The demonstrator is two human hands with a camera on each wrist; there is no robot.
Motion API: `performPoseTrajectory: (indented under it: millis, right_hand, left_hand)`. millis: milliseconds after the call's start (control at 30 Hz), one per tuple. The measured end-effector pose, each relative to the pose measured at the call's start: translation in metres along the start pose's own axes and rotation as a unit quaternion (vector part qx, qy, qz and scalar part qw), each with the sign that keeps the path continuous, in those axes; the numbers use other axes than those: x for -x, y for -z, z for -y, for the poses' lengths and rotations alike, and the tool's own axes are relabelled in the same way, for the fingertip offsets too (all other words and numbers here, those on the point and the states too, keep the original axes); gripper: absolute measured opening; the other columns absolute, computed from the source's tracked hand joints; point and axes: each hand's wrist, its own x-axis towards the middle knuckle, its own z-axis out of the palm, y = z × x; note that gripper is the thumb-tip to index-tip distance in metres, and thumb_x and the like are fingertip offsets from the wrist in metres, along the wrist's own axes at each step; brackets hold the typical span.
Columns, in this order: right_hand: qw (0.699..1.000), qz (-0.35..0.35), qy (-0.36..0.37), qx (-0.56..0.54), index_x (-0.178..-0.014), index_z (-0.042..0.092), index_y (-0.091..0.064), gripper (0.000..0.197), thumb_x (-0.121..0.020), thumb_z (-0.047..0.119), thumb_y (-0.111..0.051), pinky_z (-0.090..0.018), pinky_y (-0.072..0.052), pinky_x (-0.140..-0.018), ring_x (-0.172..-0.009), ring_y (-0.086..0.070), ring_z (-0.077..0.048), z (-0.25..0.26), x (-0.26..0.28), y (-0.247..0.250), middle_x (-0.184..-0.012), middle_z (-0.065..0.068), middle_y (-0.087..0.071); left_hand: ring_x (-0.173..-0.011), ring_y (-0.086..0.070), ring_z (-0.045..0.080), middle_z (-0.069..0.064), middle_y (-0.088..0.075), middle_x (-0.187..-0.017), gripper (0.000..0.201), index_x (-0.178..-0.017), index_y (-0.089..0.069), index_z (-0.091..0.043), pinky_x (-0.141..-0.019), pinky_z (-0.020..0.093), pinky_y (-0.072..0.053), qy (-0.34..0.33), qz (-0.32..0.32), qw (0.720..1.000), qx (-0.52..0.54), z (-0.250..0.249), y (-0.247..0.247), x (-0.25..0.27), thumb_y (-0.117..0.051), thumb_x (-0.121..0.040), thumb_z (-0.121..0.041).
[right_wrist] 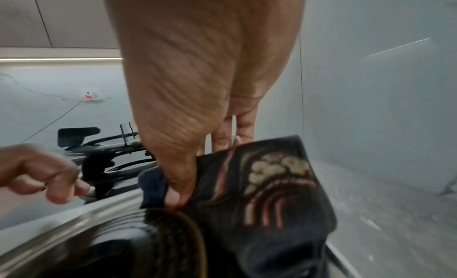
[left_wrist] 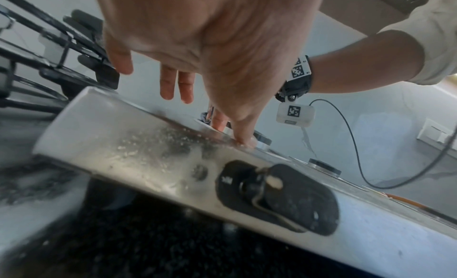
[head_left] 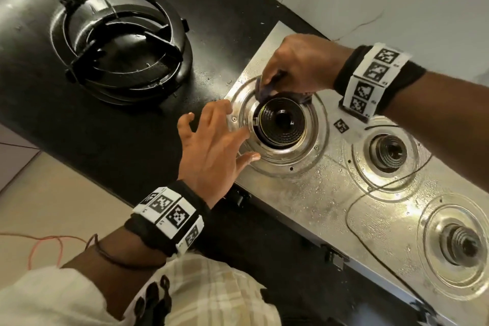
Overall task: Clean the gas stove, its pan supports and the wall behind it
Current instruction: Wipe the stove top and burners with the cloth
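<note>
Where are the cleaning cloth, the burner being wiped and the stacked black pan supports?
cloth (right_wrist: 272, 194): right wrist view, on its printed face.
burner (head_left: 281, 122): head view, on its ridged black cap.
pan supports (head_left: 119, 40): head view, on a crossbar of the top ring.

Left hand (left_wrist: 202, 47), fingers spread, its thumb touching the stove (left_wrist: 138, 145) top above a black knob (left_wrist: 274, 194).

No readable text, only coded square markers on wristbands (head_left: 169, 213)
</note>
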Motion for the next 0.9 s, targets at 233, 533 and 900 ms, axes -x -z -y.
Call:
performPoseTrajectory:
  millis: [233,533,900]
  right_hand:
    - [0.994,0.024,0.089,0.062,-0.112,0.033,-0.080,0.021,-0.093,0.027,-0.075,-0.039,-0.062,-0.075,-0.086,-0.075,-0.021,0.050,-0.013,-0.020,-0.096,0.006,-0.079]
    - [0.996,-0.019,-0.082,0.013,-0.115,0.031,-0.079,0.021,-0.096,0.025,-0.072,-0.029,-0.047,-0.076,-0.099,-0.070,-0.017,0.004,-0.006,-0.010,-0.107,0.007,-0.077]
    - [0.998,0.025,0.027,0.059,-0.107,0.039,-0.080,0.022,-0.091,0.024,-0.075,-0.038,-0.061,-0.074,-0.088,-0.072,-0.017,0.047,-0.018,-0.020,-0.095,0.012,-0.077]
  left_hand:
    - [-0.116,-0.042,0.022,-0.001,-0.046,-0.122,0.044,-0.124,-0.058,-0.045,-0.096,0.050,-0.040,-0.003,0.017,0.999,-0.044,0.001,-0.005,0.000,-0.060,-0.088,-0.071]
    - [-0.097,-0.045,0.017,-0.006,-0.054,-0.097,0.045,-0.118,-0.066,-0.037,-0.090,0.049,-0.043,-0.002,0.011,1.000,-0.005,0.001,-0.007,0.002,-0.055,-0.088,-0.069]
    - [-0.100,-0.051,0.017,-0.008,-0.063,-0.098,0.042,-0.121,-0.064,-0.040,-0.092,0.047,-0.038,-0.002,0.018,1.000,0.007,0.000,-0.007,0.003,-0.059,-0.088,-0.066]
